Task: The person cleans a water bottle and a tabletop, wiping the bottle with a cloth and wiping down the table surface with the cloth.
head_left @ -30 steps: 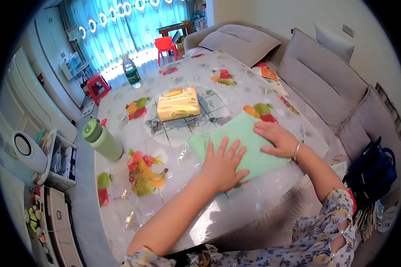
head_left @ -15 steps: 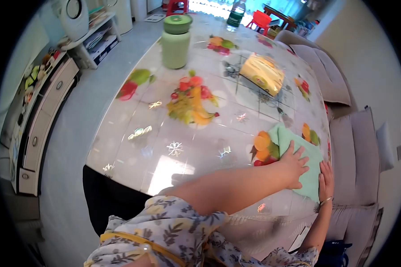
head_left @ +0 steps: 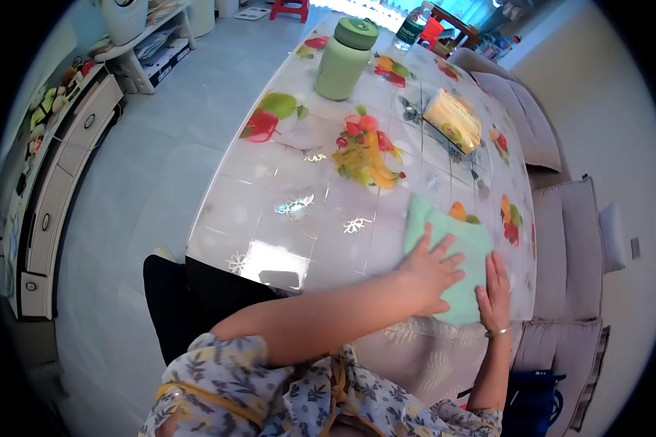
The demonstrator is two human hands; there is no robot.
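Note:
A mint-green cloth (head_left: 465,234) lies spread on the near right part of the table, partly wrinkled. My left hand (head_left: 431,273) is flat on top of it with the fingers spread. Along the cloth's right edge rests my right hand (head_left: 494,295), fingers stretched out and close together, a bracelet on its wrist. Both palms face down, and neither hand grips the cloth. Beneath is the table (head_left: 259,193) with a glossy, fruit-printed cover.
Farther up the table stand a green lidded bottle (head_left: 341,65), a yellow tissue pack (head_left: 453,122) and a clear water bottle (head_left: 410,30). A padded sofa (head_left: 565,240) runs along the right side. Drawers (head_left: 65,167) line the left wall. A dark chair (head_left: 189,291) is by the near left corner.
Both hands and the cloth have moved left across the table, over the orange fruit print. The head view has shifted too, so the bottle and tissue pack appear farther right.

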